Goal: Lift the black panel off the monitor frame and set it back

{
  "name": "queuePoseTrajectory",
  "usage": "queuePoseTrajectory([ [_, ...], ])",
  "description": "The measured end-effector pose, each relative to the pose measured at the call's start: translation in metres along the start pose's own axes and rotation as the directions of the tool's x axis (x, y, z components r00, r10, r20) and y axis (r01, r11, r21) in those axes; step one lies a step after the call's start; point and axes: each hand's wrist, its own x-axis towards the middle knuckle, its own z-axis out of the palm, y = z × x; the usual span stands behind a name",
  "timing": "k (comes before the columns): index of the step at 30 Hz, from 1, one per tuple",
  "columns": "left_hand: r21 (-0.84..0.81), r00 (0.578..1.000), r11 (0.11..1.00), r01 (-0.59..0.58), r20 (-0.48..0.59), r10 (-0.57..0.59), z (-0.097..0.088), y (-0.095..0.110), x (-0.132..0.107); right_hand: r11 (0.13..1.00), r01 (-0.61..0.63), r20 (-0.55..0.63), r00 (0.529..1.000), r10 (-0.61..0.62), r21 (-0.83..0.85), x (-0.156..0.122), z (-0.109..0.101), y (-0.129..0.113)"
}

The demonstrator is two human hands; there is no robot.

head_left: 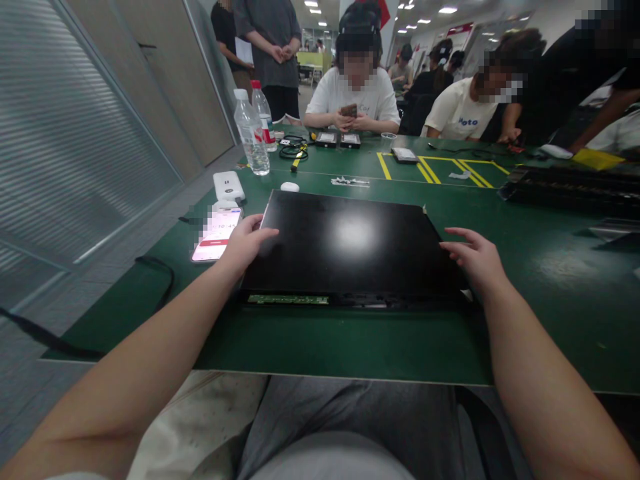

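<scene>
A black LCD screen panel [345,247] is in front of me above the green table, with a green circuit strip [289,299] showing along its near edge. At the panel's left edge my left hand [247,239] grips it, thumb over the top face and the other fingers partly hidden behind the side. My right hand [475,257] is beside the right edge, its fingers stretched out and apart; the fingertips are close to the panel, and I cannot tell whether they touch it.
A lit phone [217,233] and a white power bank [229,186] lie left of the panel. Two plastic bottles, the nearer one clear [253,137], stand behind them. Hard drives [404,155] and yellow tape marks are farther back. A long black part [565,190] lies right. People sit opposite.
</scene>
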Motion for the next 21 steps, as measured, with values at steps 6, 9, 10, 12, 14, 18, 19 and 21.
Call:
queuePoseTrajectory([
  [6, 0.091, 1.0, 0.995, -0.025, -0.011, 0.026, 0.001, -0.009, 0.005, 0.999, -0.017, 0.017, 1.0, 0.018, -0.037, -0.001, 0.0, -0.001],
  [9, 0.112, 0.999, 0.993, -0.042, -0.021, 0.045, -0.001, -0.013, 0.008, 0.999, 0.005, 0.013, 1.0, -0.005, -0.045, -0.001, -0.001, 0.001],
  [10, 0.117, 0.998, 0.992, -0.052, -0.02, 0.055, -0.002, -0.014, 0.009, 0.999, 0.012, 0.01, 1.0, -0.011, -0.046, 0.0, -0.001, 0.001],
  [12, 0.128, 0.997, 0.989, -0.075, -0.021, 0.078, -0.003, -0.016, 0.011, 0.999, 0.019, 0.011, 1.0, -0.019, -0.05, 0.0, -0.002, 0.003],
  [14, 0.148, 0.996, 0.985, -0.089, -0.011, 0.092, -0.004, -0.017, 0.011, 0.998, 0.022, 0.021, 1.0, -0.021, -0.061, 0.0, -0.001, 0.004],
  [18, 0.176, 0.996, 0.98, -0.092, 0.039, 0.086, -0.005, -0.015, 0.01, 0.997, 0.011, 0.025, 1.0, -0.009, -0.081, 0.0, -0.001, 0.004],
  [19, 0.177, 0.996, 0.98, -0.089, 0.044, 0.083, -0.005, -0.014, 0.009, 0.997, 0.01, 0.025, 1.0, -0.008, -0.079, 0.0, -0.001, 0.004],
  [21, 0.183, 0.996, 0.98, -0.081, 0.036, 0.076, -0.005, -0.013, 0.009, 0.997, 0.01, 0.028, 1.0, -0.008, -0.07, 0.0, -0.001, 0.003],
])
